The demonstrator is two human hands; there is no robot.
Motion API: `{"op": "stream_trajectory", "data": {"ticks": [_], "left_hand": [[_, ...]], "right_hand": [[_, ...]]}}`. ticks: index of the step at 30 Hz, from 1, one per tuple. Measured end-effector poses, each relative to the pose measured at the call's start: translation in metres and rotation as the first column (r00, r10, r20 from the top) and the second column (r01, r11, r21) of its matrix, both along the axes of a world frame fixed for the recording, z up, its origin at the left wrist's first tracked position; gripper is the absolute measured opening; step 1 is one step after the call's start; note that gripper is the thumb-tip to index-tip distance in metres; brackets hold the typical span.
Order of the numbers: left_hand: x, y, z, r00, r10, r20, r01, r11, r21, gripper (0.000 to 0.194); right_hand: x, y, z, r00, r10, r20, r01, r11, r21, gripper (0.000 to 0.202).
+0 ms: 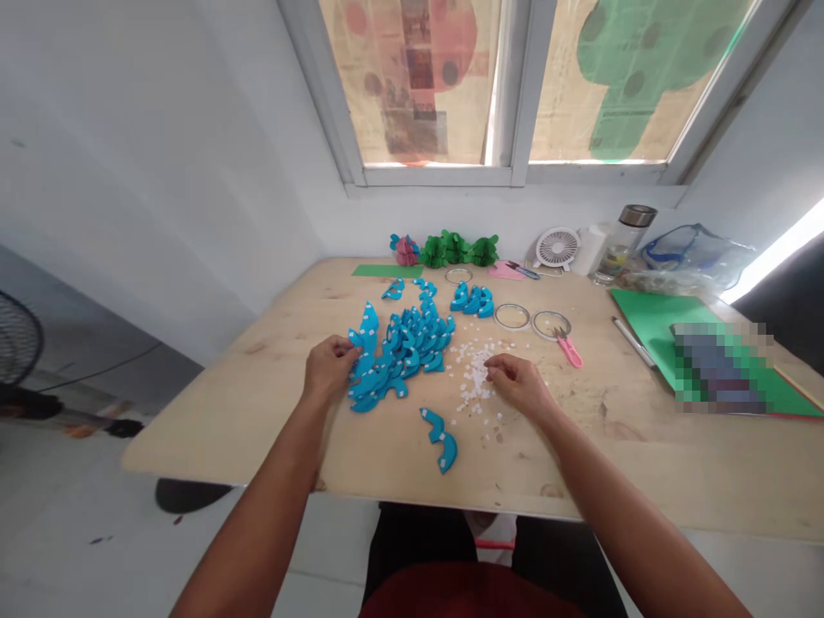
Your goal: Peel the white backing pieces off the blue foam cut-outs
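My left hand (pixel 330 365) is closed at the left edge of a heap of blue curved paper pieces (pixel 412 339), its fingertips on a blue paper piece (pixel 366 348) that stands up there. Small white squares dot many of these pieces. My right hand (pixel 518 382) is closed in a pinch at the right side of a scatter of tiny white squares (pixel 475 373); whatever its fingertips hold is too small to make out. Nearer the front edge, apart from the heap, lies a wavy blue piece (pixel 443 439) with white squares on it.
Behind the heap are several more blue pieces (pixel 472 300), tape rings (pixel 512 317) and pink-handled snips (pixel 567 346). Green paper flowers (pixel 454 249), a small fan (pixel 557 249) and a glass bottle (pixel 621 245) line the wall. A green sheet (pixel 650 330) and a pen (pixel 633 342) lie right.
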State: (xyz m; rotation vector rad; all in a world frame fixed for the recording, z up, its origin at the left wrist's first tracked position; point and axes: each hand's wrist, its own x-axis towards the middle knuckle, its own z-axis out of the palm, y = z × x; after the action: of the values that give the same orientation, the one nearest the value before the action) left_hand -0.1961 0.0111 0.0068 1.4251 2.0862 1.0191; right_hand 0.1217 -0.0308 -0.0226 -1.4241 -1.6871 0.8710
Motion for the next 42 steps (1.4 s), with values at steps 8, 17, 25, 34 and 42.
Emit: {"op": "stream_trajectory", "data": {"ticks": [8,17,25,34,42], "left_hand": [[-0.005,0.003,0.013,0.995,-0.015,-0.096,0.023,0.997,0.079,0.014],[-0.007,0.017,0.008,0.929,-0.062,0.365,0.005,0.988,0.154,0.024],[-0.003,0.002,0.007,0.964,-0.071,-0.255,0.090,0.994,0.065,0.015],[-0.008,-0.009,-0.002,0.751,-0.115,-0.650,0.137,0.990,-0.018,0.033],[-0.025,-0.015,0.010,0.850,0.180,-0.494,-0.135,0.983,0.126,0.030]], "right_hand": [[0.000,0.001,-0.001,1.000,-0.006,-0.013,0.006,1.000,-0.009,0.023],[0.000,0.000,0.000,0.999,0.016,0.027,-0.016,1.000,0.019,0.024],[-0.014,-0.012,0.010,0.945,0.191,0.267,-0.224,0.969,0.100,0.020],[-0.043,-0.029,0.030,0.738,0.308,0.601,-0.419,0.907,0.050,0.017],[-0.078,-0.028,0.031,0.644,0.244,0.725,-0.338,0.941,-0.016,0.014]]}}
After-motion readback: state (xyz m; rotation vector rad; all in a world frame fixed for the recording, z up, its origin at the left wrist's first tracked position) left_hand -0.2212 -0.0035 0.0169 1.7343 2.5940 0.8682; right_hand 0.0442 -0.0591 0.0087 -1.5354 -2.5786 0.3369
